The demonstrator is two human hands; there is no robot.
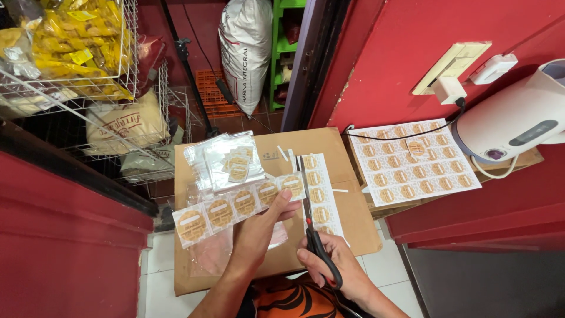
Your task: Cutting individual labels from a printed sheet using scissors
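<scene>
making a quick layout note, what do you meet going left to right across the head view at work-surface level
wire basket of yellow packets → strip of round labels in the left hand → scissors in the right hand → full label sheet → white appliance

left hand: label strip | right hand: scissors

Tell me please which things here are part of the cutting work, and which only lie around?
In use:
- left hand holding the sticker strip
- right hand working the scissors
- second sticker strip beside the blades
- cardboard box under them

Lying about:
- full sticker sheet
- clear bags
- white appliance
- flour sack
- wire basket with yellow packets
</scene>
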